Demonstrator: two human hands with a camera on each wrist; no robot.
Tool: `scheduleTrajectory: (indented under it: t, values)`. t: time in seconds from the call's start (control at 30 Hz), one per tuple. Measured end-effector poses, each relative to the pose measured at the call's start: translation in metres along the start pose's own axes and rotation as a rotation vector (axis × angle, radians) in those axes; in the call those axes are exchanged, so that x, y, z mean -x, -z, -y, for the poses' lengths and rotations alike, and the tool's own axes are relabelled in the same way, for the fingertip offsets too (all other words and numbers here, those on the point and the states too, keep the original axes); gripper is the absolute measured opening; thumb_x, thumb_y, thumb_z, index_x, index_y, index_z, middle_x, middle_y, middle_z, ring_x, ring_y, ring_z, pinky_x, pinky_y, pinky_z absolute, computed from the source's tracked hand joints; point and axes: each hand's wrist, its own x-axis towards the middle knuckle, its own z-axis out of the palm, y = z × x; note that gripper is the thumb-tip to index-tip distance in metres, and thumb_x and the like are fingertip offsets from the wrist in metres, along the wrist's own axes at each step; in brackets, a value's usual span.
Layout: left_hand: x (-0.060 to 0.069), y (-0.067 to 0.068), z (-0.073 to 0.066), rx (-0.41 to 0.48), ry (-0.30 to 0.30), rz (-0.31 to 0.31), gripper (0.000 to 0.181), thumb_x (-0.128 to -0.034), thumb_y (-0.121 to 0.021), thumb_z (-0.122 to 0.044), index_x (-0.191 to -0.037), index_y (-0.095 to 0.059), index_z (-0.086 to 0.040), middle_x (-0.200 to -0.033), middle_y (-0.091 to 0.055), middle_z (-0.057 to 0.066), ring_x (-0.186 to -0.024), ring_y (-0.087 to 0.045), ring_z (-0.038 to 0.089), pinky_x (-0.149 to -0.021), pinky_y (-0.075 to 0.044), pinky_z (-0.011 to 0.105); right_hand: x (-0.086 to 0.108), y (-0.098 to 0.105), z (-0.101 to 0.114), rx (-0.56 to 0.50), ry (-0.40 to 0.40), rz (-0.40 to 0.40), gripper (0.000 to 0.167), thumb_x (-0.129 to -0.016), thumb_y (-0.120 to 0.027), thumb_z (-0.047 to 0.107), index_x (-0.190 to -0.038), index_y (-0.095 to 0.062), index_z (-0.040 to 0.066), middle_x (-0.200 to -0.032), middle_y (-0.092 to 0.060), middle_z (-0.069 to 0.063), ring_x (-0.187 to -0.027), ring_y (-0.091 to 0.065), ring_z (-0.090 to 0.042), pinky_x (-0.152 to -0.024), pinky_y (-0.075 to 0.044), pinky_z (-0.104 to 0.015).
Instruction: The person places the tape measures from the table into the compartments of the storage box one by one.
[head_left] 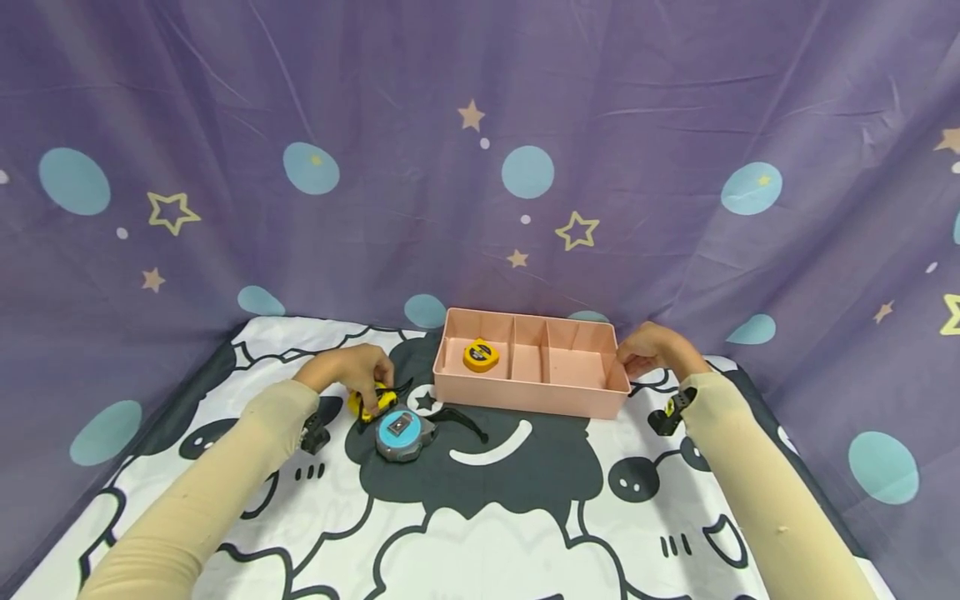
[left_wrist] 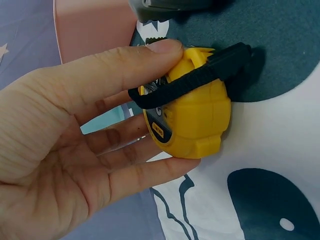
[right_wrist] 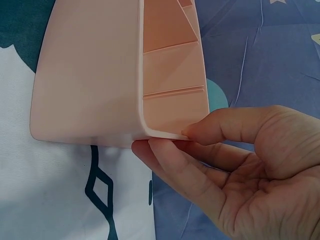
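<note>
– Pinching a yellow tape measure (left_wrist: 200, 120), the thumb and fingers of the left hand (left_wrist: 60, 135) are gripping opposite sides of its casing; one black strap (left_wrist: 185, 86) is crossing it. And the right hand (right_wrist: 265, 160)?

– It is pinching the right end wall of one pink box (right_wrist: 90, 75), the thumb at the rim, the fingers outside.

– How many tape measures are showing?

– Three. The held one is sitting near the box's left end; a grey-and-blue tape measure (head_left: 400, 429) is lying just beside it on the patterned cloth (head_left: 495, 550).

– And the box?

– Its three compartments are running in a row, the left one containing the third tape measure (head_left: 481, 356), also yellow.

– Any writing?

– The held casing is bearing a label (left_wrist: 158, 131), its lettering too small to read.
</note>
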Motion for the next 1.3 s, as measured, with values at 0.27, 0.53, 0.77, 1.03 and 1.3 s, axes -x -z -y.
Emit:
scheduleTrajectory:
  t: [0.27, 0.53, 0.77, 1.03, 1.3]
  values:
    - [-0.0008, -0.0027, -0.0002, 0.011, -0.004, 0.013, 0.033, -0.0673, -0.09, 0.0, -0.095, -0.073, -0.004, -0.09, -0.073, 0.006, -0.067, -0.057, 0.012, -0.059, -0.052, 0.027, 0.0006, -0.0007, -0.0037, -0.004, 0.0, -0.007, 0.014, -0.08, -0.059, -0.004, -0.091, -0.067, -0.008, -0.067, -0.067, -0.005, -0.06, -0.067, -0.012, -0.066, -0.061, -0.029]
    - [0.0027, -0.0065, -0.0008, 0.02, -0.032, -0.001, 0.032, -0.067, -0.089, 0.001, -0.095, -0.073, -0.002, -0.09, -0.075, 0.007, -0.067, -0.057, 0.011, -0.061, -0.053, 0.028, -0.0015, -0.002, -0.0061, -0.005, 0.008, -0.007, 0.014, -0.08, -0.059, -0.004, -0.092, -0.065, -0.009, -0.07, -0.067, -0.006, -0.061, -0.067, -0.013, -0.067, -0.062, -0.03]
    - [0.0042, -0.0057, -0.0006, 0.027, -0.033, -0.006, 0.033, -0.0671, -0.09, -0.001, -0.095, -0.073, -0.002, -0.089, -0.074, 0.005, -0.067, -0.057, 0.011, -0.058, -0.052, 0.028, -0.0019, -0.0002, -0.0049, 0.005, -0.009, -0.01, 0.016, -0.082, -0.061, -0.003, -0.095, -0.066, -0.01, -0.07, -0.067, -0.006, -0.061, -0.068, -0.013, -0.066, -0.061, -0.029]
    - [0.0029, -0.0035, 0.0017, 0.014, -0.069, -0.02, 0.033, -0.066, -0.088, -0.002, -0.095, -0.073, -0.003, -0.092, -0.075, 0.004, -0.073, -0.055, 0.01, -0.061, -0.048, 0.024, 0.0004, 0.0019, -0.0013, 0.002, 0.0, -0.008, 0.016, -0.082, -0.06, -0.003, -0.095, -0.067, -0.01, -0.071, -0.069, -0.007, -0.061, -0.068, -0.013, -0.066, -0.061, -0.029]
    - [0.0058, -0.0019, 0.0007, 0.017, -0.066, -0.024, 0.034, -0.0661, -0.088, -0.004, -0.096, -0.074, -0.004, -0.098, -0.074, 0.006, -0.08, -0.055, 0.012, -0.065, -0.049, 0.025, 0.0025, 0.0012, 0.0011, 0.006, 0.006, 0.006, 0.021, -0.084, -0.06, -0.003, -0.101, -0.066, -0.013, -0.073, -0.07, -0.008, -0.064, -0.069, -0.014, -0.068, -0.061, -0.03]
